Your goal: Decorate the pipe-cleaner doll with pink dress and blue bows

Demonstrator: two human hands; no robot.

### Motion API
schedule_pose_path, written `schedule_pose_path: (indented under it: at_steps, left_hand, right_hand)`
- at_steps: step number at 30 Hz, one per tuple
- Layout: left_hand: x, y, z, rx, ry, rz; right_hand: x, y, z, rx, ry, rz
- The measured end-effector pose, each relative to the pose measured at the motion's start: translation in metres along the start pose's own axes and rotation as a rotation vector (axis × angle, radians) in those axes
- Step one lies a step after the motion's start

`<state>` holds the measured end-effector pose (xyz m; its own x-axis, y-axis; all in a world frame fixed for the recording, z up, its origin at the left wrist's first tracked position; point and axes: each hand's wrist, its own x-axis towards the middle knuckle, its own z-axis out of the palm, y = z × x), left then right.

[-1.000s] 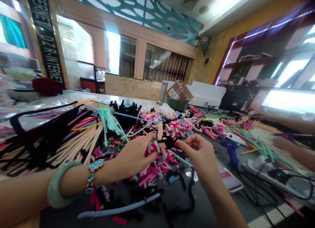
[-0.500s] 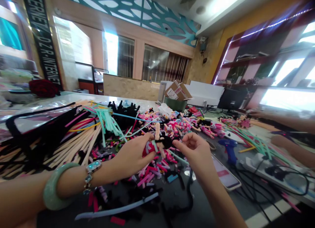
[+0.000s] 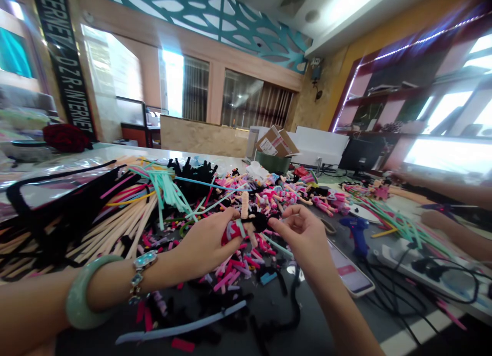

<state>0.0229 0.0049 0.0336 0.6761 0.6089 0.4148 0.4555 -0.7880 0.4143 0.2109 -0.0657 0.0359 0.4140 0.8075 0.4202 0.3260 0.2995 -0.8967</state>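
Observation:
Near the middle of the view, my left hand grips a small pipe-cleaner doll by its red and pink body. The doll lies on its side, with beige limbs sticking up and down and its black head pointing right. Close at the right, my right hand has its thumb and index finger pinched at the black head. Whatever is between those fingertips is too small to make out. Cut pink, purple and black pieces lie on the dark table below the hands.
Beige stems and mint stems lie left. Behind the hands is a pile of pink dolls. A phone, blue glue gun and power strip with cables are right. Another person's arms reach in at the right edge.
Both hands keep nearly the same pose around the doll. The whole view has shifted very slightly.

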Motion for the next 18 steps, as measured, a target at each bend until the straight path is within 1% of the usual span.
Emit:
schedule_pose_path:
  at_steps: [3,11,14,18]
  left_hand:
    - [-0.0002,-0.0011,0.0003,0.003,-0.005,-0.007]
    - [-0.0013,0.0001,0.0010,-0.001,0.004,-0.006]
    - [-0.0006,-0.0008,0.0029,0.022,0.007,-0.019]
    - [-0.0002,-0.0032,0.0054,0.061,0.010,-0.030]
  right_hand:
    - [-0.0010,-0.0015,0.0012,0.010,0.007,0.001]
    - [-0.0015,-0.0007,-0.0001,-0.029,-0.002,-0.056]
    - [-0.0017,-0.0008,-0.0013,-0.059,-0.015,-0.075]
    - [-0.0005,0.0005,-0.0025,-0.042,-0.034,-0.102]
